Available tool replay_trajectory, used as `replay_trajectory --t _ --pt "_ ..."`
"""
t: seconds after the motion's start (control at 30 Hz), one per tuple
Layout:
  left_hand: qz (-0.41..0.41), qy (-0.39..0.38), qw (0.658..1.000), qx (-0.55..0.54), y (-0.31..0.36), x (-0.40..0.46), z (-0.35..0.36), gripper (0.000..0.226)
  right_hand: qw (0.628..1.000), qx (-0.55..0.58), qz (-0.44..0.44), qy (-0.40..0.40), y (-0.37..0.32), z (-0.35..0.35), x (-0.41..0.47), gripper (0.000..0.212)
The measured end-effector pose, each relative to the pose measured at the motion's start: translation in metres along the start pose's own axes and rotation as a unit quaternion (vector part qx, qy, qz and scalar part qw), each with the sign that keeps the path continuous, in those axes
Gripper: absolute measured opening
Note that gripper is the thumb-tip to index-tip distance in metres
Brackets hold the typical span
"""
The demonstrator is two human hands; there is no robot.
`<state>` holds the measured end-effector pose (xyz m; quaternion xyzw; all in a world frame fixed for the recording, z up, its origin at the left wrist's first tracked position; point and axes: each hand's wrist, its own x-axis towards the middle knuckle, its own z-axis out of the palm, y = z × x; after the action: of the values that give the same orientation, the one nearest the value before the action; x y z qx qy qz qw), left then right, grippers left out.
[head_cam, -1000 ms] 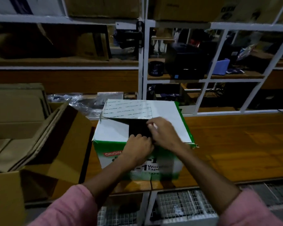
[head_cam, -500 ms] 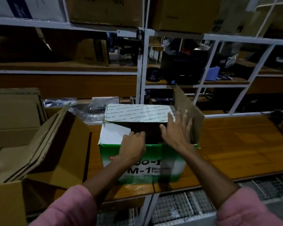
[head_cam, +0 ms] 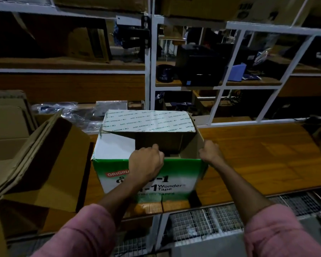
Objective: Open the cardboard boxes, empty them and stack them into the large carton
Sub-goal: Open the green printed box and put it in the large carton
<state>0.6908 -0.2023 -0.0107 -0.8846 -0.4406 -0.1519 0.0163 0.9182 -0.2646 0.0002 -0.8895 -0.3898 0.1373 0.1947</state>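
Standing at the near edge of the wooden bench (head_cam: 258, 154), the green-and-white tape box (head_cam: 148, 175) was held open by both hands.

Its inside was lost in shadow, so no contents could be made out. The near flap was gripped by the left hand (head_cam: 146, 162), the right flap's edge by the right hand (head_cam: 210, 153). Bare bench lay to the right; the large carton (head_cam: 35, 164), holding flattened cardboard, was cut off at left.

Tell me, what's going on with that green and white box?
A person in pink sleeves is opening the green-and-white Wonder Tape box on the wooden shelf. The left hand grips the near rim, while the right hand holds the right flap outward. The taped far flap stands up. A large brown carton with flattened cardboard waits on the left.
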Motion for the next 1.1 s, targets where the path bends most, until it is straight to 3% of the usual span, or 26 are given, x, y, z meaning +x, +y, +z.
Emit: replay_trajectory --t 0.07,0.4,0.5,0.57,0.63,0.7,0.8,0.87,0.97,1.03,1.1 --pt "-0.013 -0.005 1.000 -0.001 0.003 -0.002 -0.002 0.025 1.000 -0.012 -0.016 0.005 0.005 -0.002 0.003 0.012" --pt "0.007 -0.023 1.000 0.009 0.043 -0.029 -0.007 0.024 0.997 -0.026 -0.067 -0.010 0.049 -0.016 0.000 0.009" --pt "-0.027 -0.049 0.998 -0.014 0.047 -0.029 -0.010 0.029 0.990 -0.035 -0.118 0.068 0.051 -0.016 -0.007 0.020" --pt "-0.061 -0.093 0.992 -0.061 0.043 -0.023 -0.013 0.031 0.966 -0.056 -0.205 0.149 0.043 -0.015 -0.013 0.022" --pt "-0.074 -0.133 0.984 -0.097 0.039 -0.015 -0.015 0.032 0.936 -0.051 -0.299 0.177 0.028 -0.013 -0.019 0.023" --pt "-0.080 -0.163 0.976 -0.116 0.034 -0.005 -0.016 0.032 0.930 -0.044 -0.357 0.078 0.009 -0.009 -0.021 0.023" --pt "-0.087 -0.233 0.963 -0.105 0.020 0.014 -0.013 0.035 0.923 -0.100 -0.320 -0.186 -0.024 0.006 -0.011 0.036" --pt "-0.088 -0.278 0.953 -0.079 0.009 0.025 -0.008 0.038 0.908 -0.146 -0.318 -0.229 -0.041 0.017 0.001 0.050" --pt "-0.071 -0.280 0.957 -0.035 -0.009 0.035 0.001 0.059 0.918 -0.127 -0.329 -0.183 -0.062 0.031 0.017 0.078" --pt "-0.049 -0.207 0.977 -0.025 -0.021 0.041 0.003 0.081 0.922 -0.084 -0.364 -0.097 -0.079 0.033 0.028 0.085" --pt "-0.030 -0.108 0.993 -0.025 -0.038 0.056 0.003 0.088 0.919 -0.049 -0.390 -0.021 -0.096 0.032 0.039 0.085"
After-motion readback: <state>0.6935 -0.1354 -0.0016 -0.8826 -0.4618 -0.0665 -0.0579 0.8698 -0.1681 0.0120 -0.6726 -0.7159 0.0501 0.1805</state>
